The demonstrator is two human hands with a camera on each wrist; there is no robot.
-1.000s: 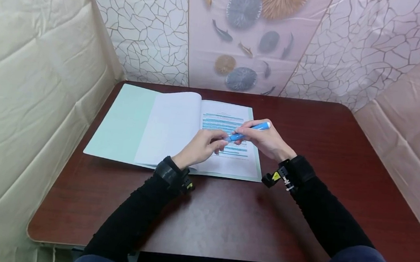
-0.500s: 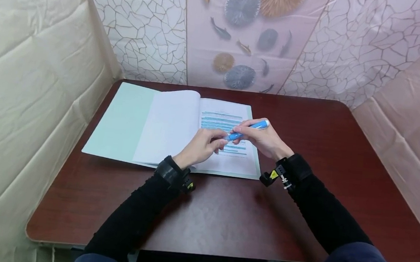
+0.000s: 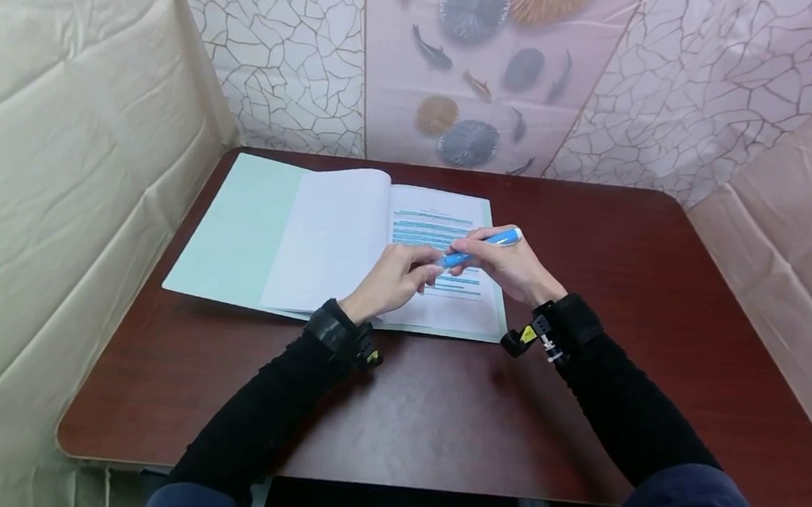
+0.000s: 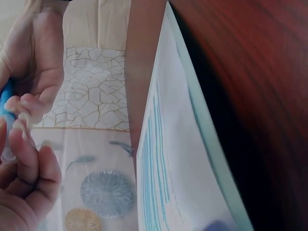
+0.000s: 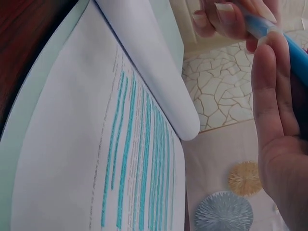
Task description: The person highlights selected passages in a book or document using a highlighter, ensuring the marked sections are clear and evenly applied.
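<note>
A blue highlighter [image 3: 506, 236] with a white end is held slantwise above an open document in a pale green cover [image 3: 245, 227]. My right hand [image 3: 509, 267] grips its barrel. At its lower-left tip my left hand [image 3: 392, 278] pinches the translucent cap [image 4: 8, 151] between thumb and fingers. Whether the cap is fully seated is hidden by the fingertips. Below the hands lies the right page [image 3: 433, 208], printed with text and marked by several blue highlighted lines [image 5: 127, 144]. The turned white page [image 3: 331, 231] curves up at the spine on the left.
The document lies on the far left-centre of a dark red-brown table [image 3: 628, 361]. Quilted cream cloth [image 3: 55, 199] hangs at the left and pinkish cloth [image 3: 801, 215] at the right. A patterned backdrop [image 3: 465, 73] rises behind the far edge.
The head view has shifted slightly. Both hands stay together on the highlighter, with almost no movement between them, and the document lies as before.
</note>
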